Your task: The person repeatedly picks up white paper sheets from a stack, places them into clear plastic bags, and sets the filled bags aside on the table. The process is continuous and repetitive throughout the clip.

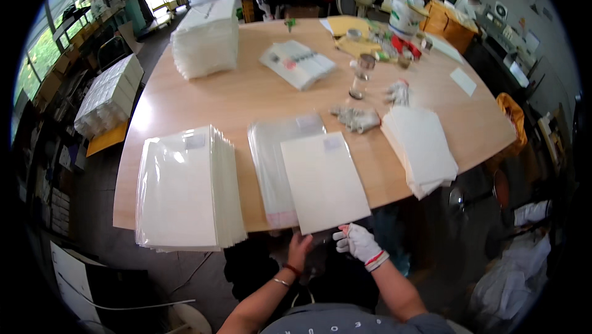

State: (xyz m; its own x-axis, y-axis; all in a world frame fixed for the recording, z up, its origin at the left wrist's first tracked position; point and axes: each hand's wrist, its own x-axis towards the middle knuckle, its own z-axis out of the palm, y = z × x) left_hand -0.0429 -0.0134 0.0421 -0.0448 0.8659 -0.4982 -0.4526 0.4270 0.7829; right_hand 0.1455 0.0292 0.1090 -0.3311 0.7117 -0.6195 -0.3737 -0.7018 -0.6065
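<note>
Bare left hand (300,249) and gloved right hand (357,243), fingers gripping white sheet (324,181), pale square label (333,143) top corner

Left hand (299,249) — bare, palm turned down, fingers reaching forward and up; a red band and a thin bracelet sit at the wrist. Forearm bare, rising from the lower edge. Right hand (357,241) — in a white glove with a red-striped cuff, fingers curled, seemingly pinching. Forearm bare, angled inward. The two hands lie close together, apart.
</note>
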